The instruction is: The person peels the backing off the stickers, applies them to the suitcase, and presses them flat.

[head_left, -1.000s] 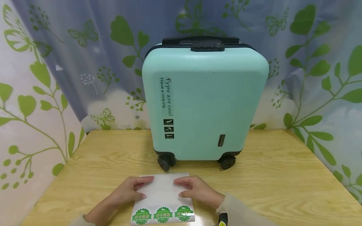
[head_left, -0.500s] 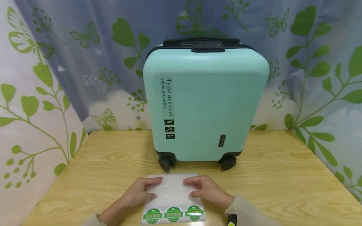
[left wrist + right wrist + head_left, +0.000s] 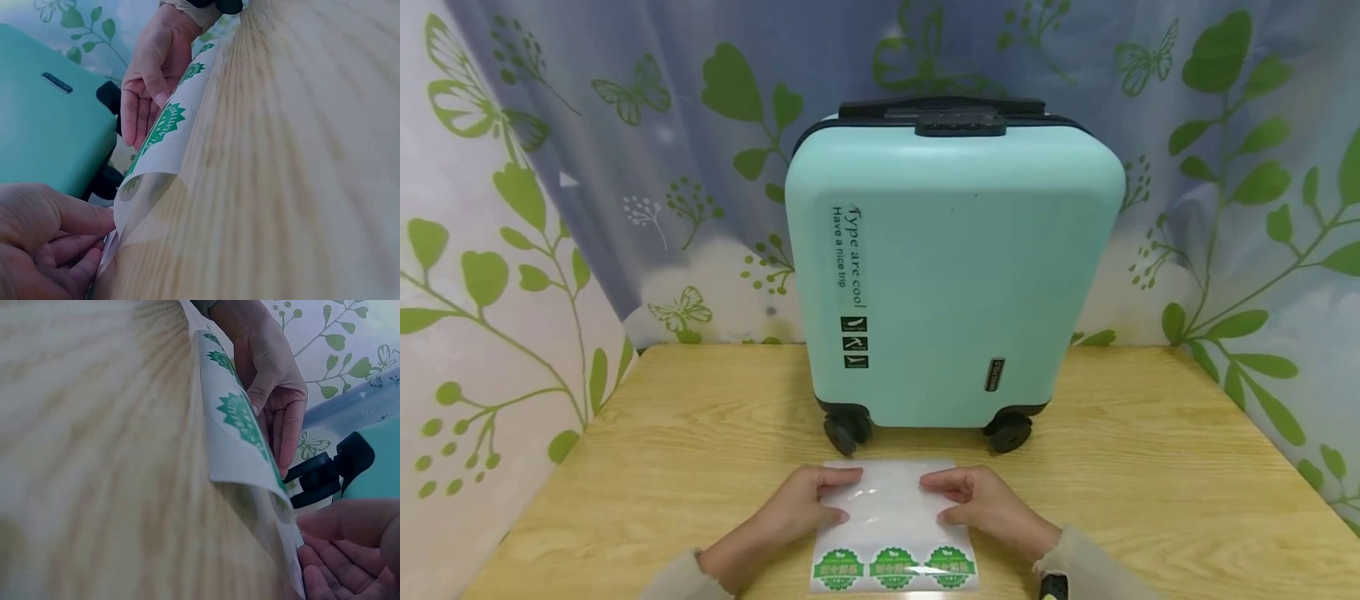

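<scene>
A glossy white sticker sheet (image 3: 891, 508) lies in front of the suitcase in the head view, with a row of three green scalloped stickers (image 3: 893, 568) along its near edge. My left hand (image 3: 811, 504) holds its left side, and my right hand (image 3: 985, 504) holds the right side. In the left wrist view the left thumb (image 3: 87, 217) rests on the sheet's edge with the fingers curled beneath. The right thumb (image 3: 337, 519) pinches the opposite edge in the right wrist view. The sheet's near edge bows up a little off the wood.
A mint-green suitcase (image 3: 955, 275) stands upright on its black wheels (image 3: 847, 433) just beyond the sheet. The wooden table (image 3: 1150, 467) runs under everything. Behind it hangs a curtain (image 3: 715, 167) printed with green leaves and butterflies.
Both hands have slid to the right together, carrying the sticker sheet with them along the front of the suitcase. The hold on its sides looks the same.
</scene>
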A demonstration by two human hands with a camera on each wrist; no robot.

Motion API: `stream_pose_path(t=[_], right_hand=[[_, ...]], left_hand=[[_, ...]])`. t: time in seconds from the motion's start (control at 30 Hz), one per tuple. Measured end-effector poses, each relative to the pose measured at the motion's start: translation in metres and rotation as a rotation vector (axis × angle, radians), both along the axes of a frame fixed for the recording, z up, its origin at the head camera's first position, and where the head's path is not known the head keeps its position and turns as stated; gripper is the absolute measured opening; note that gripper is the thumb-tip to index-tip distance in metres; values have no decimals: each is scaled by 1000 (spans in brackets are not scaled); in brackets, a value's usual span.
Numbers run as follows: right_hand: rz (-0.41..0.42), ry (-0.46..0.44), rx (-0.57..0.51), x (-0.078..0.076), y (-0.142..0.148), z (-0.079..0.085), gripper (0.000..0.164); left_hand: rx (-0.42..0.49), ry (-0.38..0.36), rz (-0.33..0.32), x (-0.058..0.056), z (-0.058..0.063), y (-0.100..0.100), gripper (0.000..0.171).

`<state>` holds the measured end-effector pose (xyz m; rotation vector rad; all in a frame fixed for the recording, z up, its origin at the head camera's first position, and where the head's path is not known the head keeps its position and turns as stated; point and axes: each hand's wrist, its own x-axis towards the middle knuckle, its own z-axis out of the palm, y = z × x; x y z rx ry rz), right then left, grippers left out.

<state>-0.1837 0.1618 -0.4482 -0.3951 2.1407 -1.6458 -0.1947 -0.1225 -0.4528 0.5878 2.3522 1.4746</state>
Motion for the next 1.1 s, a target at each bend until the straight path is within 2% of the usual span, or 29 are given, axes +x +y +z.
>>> stream_pose_path(t=[0.4,0.6,0.8,0.93,1.1], right_hand=[[-3,23,28,1,25,2,45],[-37,16,50,-1,37,4,44],[-38,29,63,-4,50,5,45],[-49,20,74,-4,56,6,45],[-40,20,54,-4,58,5,44]], left_hand=[[-12,50,-5,1,4,27,47],[-43,87,-19,-3,3,39,46],[-53,136,-47,-8,-1,51,47],[-45,131,-71,-10,-1,58,48],[-22,65,-66,-10,2,57,50]])
